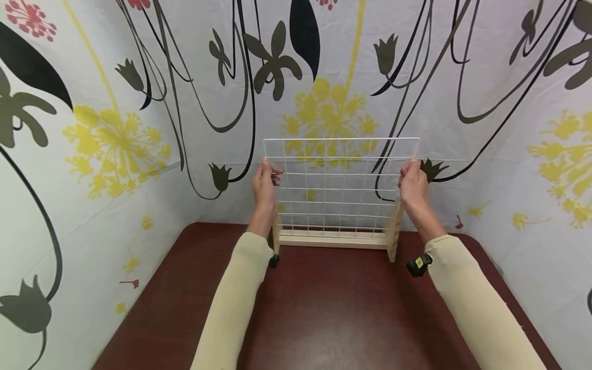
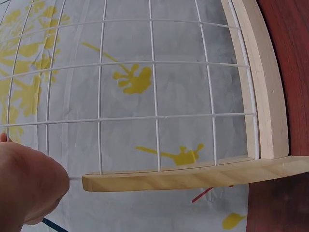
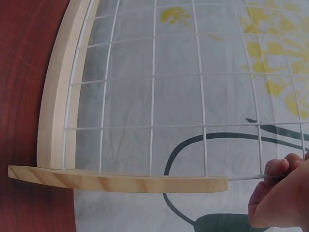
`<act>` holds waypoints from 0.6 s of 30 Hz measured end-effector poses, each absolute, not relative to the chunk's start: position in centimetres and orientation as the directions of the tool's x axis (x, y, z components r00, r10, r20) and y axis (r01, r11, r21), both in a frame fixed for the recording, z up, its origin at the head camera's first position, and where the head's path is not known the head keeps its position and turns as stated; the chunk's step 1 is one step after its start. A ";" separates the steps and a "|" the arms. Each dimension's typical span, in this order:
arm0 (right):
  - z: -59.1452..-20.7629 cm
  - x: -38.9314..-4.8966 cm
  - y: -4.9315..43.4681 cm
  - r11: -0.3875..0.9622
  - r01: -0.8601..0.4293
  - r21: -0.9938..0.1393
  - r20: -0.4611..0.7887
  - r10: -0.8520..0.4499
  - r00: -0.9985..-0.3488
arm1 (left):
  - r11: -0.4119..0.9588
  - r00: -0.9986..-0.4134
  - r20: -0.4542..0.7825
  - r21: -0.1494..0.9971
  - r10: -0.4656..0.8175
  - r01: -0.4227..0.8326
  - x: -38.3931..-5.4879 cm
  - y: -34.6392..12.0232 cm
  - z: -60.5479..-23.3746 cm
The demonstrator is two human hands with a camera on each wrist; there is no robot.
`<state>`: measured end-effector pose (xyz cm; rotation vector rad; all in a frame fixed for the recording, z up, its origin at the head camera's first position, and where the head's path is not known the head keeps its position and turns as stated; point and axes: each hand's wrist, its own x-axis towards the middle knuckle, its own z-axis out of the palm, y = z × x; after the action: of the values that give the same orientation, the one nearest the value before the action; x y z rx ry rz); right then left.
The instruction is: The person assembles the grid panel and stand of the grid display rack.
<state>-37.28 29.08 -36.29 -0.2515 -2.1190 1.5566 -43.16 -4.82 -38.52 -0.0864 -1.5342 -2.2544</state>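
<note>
A white wire grid panel (image 1: 333, 181) stands upright in a pale wooden stand, which has a crossbar (image 1: 333, 240) low down and an upright at either side. My left hand (image 1: 265, 186) grips the panel's left side wire above the left upright (image 2: 183, 180). At the same height on the other side, my right hand (image 1: 413, 184) holds the right side wire above the right upright (image 3: 145, 183). The bottom of the grid meets the crossbar, as both wrist views show.
The stand rests toward the back of a dark reddish-brown table (image 1: 324, 303). Behind and beside it hangs a white cloth (image 1: 222, 149) printed with yellow, grey and black flowers. A small black device (image 1: 418, 264) is worn at the right wrist.
</note>
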 end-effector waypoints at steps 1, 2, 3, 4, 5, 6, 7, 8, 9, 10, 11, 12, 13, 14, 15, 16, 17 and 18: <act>-36.4 -37.3 29.1 0.324 -0.149 -0.934 0.284 0.424 -0.860 | -0.312 -0.915 0.272 0.878 -0.297 0.362 -43.1 -4.8 -38.6; -36.4 -37.3 29.2 0.311 -0.158 -0.937 0.285 0.419 -0.862 | -0.316 -0.917 0.267 0.879 -0.295 0.358 -43.1 -4.7 -38.5; -36.5 -37.3 29.2 0.285 -0.178 -0.942 0.288 0.411 -0.865 | -0.322 -0.920 0.262 0.879 -0.291 0.352 -43.0 -4.7 -38.5; -36.4 -37.4 29.3 0.254 -0.197 -0.947 0.288 0.401 -0.869 | -0.331 -0.924 0.256 0.878 -0.286 0.345 -43.0 -4.7 -38.5; -36.4 -37.4 29.4 0.219 -0.213 -0.952 0.286 0.393 -0.874 | -0.349 -0.929 0.247 0.875 -0.275 0.336 -43.0 -4.7 -38.4; -36.4 -37.5 29.5 0.191 -0.226 -0.955 0.285 0.386 -0.877 | -0.373 -0.936 0.236 0.870 -0.259 0.322 -43.0 -4.7 -38.3; -36.4 -37.5 29.6 0.165 -0.235 -0.958 0.282 0.383 -0.880 | -0.397 -0.945 0.223 0.865 -0.240 0.306 -43.1 -4.8 -38.3; -36.5 -37.5 29.7 0.156 -0.238 -0.959 0.281 0.384 -0.880 | -0.420 -0.952 0.212 0.860 -0.221 0.289 -43.1 -4.9 -38.3; -36.5 -37.5 29.7 0.157 -0.234 -0.959 0.278 0.388 -0.879 | -0.437 -0.959 0.201 0.857 -0.202 0.272 -43.2 -4.9 -38.3; -36.6 -37.5 29.7 0.171 -0.224 -0.959 0.275 0.394 -0.877 | -0.454 -0.963 0.192 0.853 -0.187 0.258 -43.3 -5.0 -38.4; -36.6 -37.5 29.7 0.190 -0.215 -0.958 0.276 0.399 -0.874 | -0.468 -0.967 0.184 0.849 -0.175 0.247 -43.3 -5.2 -38.4; -36.7 -37.5 29.6 0.212 -0.207 -0.955 0.278 0.401 -0.873 | -0.470 -0.969 0.179 0.850 -0.169 0.239 -43.3 -5.3 -38.4; -36.7 -37.5 29.5 0.221 -0.203 -0.954 0.278 0.403 -0.872 | -0.469 -0.970 0.176 0.851 -0.169 0.237 -43.3 -5.3 -38.4; -36.7 -37.5 29.5 0.228 -0.199 -0.953 0.278 0.401 -0.873 | -0.467 -0.970 0.174 0.852 -0.172 0.236 -43.3 -5.4 -38.4; -36.6 -37.5 29.4 0.231 -0.194 -0.953 0.275 0.398 -0.875 | -0.463 -0.970 0.171 0.855 -0.174 0.234 -43.3 -5.5 -38.3; -36.5 -37.6 29.4 0.211 -0.206 -0.956 0.275 0.385 -0.881 | -0.459 -0.970 0.171 0.857 -0.175 0.234 -43.2 -5.6 -38.3; -36.3 -37.6 29.4 0.171 -0.222 -0.960 0.272 0.368 -0.889 | -0.454 -0.970 0.169 0.860 -0.172 0.231 -43.2 -5.6 -38.2; -36.1 -37.5 29.4 0.125 -0.233 -0.964 0.262 0.343 -0.902 | -0.451 -0.971 0.169 0.863 -0.171 0.229 -43.2 -5.7 -38.2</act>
<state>-37.52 29.43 -36.13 -0.1068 -1.9868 1.8276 -43.17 -5.66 -38.21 -0.0836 -1.4947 -2.4907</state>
